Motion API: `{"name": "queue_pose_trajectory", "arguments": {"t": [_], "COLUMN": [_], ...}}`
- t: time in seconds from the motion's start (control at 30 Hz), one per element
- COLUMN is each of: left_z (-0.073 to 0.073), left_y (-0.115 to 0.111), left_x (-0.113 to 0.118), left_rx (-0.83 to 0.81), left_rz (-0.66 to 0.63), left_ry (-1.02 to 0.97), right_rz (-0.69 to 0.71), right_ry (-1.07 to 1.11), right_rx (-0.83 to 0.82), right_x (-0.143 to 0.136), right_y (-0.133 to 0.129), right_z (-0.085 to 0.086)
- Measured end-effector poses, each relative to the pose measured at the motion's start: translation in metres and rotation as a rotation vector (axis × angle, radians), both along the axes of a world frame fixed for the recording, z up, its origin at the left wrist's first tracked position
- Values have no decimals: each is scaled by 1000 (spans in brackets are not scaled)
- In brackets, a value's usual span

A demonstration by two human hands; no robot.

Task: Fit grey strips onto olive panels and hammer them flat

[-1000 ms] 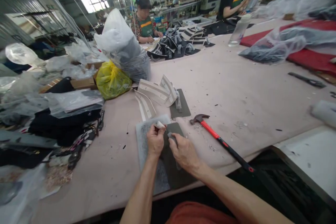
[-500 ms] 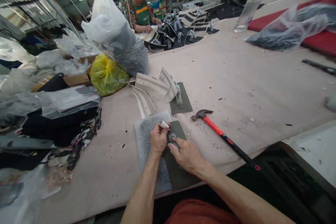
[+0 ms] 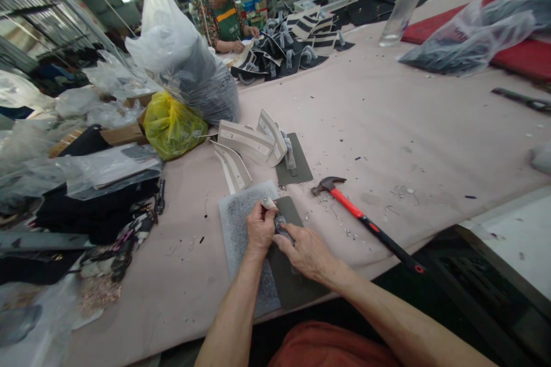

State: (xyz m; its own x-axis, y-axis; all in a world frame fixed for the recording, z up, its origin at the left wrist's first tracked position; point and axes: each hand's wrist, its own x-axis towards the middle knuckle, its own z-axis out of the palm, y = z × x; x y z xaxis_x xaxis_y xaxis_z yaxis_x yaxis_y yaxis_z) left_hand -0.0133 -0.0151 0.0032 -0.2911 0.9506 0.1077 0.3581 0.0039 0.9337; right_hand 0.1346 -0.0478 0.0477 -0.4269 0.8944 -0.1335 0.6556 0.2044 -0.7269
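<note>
My left hand (image 3: 260,228) is closed, pinching a whitish strap end (image 3: 268,203) with a small shiny dot on it. Close beside it, my right hand (image 3: 310,253) has its fingers closed on a grey, plastic-wrapped strap (image 3: 282,226). Both hands are over a dark olive panel (image 3: 297,288), which partly overlaps a speckled grey board (image 3: 237,229). How the strap joins the panel is hidden by my fingers. To the right lies a claw hammer (image 3: 357,213) with a red and black handle.
Beyond the board stand curved cream pieces (image 3: 245,142) and another olive panel (image 3: 301,155). A yellow bag (image 3: 172,126) and a large white plastic bag (image 3: 185,63) stand behind left. Small scraps dot the table (image 3: 387,126). A co-worker (image 3: 226,17) sits across.
The whitish strap end has turned a little in my left fingers, and its shiny dot now faces me. Both hands stay nearly in place; the whole view has shifted slightly.
</note>
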Motion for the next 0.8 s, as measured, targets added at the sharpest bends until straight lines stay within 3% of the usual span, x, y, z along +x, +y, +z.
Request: {"name": "queue_pose_trajectory", "arguments": {"t": [0.07, 0.13, 0.23, 0.3, 0.37, 0.47, 0.53, 0.6, 0.67, 0.7, 0.8], "left_z": [0, -1, 0, 1, 2, 6, 7, 9, 8, 8, 5], "left_y": [-1, -2, -5, -7, -9, -9, -8, -8, -7, -7, -7], "left_x": [2, 4, 4, 3, 2, 2, 2, 2, 3, 2, 2], "left_rx": [6, 27, 67, 68, 61, 67, 71, 64, 58, 58, 68], "left_rz": [10, 7, -25, -65, -103, -153, -164, -152, -140, -140, -142], "left_ry": [17, 59, 123, 136, 138, 152, 161, 157, 140, 135, 127], "right_rz": [9, -68, -267, -332, -362, -463, -489, -469, -453, -439, -352], "right_ry": [63, 60, -196, -426, -513, -223, 26, 158, 232, 260, 200], "right_rx": [32, 131, 329, 344, 232, -201, -496, -628, -565, -458, 61], "right_x": [11, 31, 75, 105, 128, 142, 137, 126, 112, 104, 84], "right_y": [2, 8, 22, 32, 39, 45, 47, 47, 45, 43, 38], "right_z": [1, -2, -12, -21, -28, -26, -14, 6, 31, 43, 70]}}
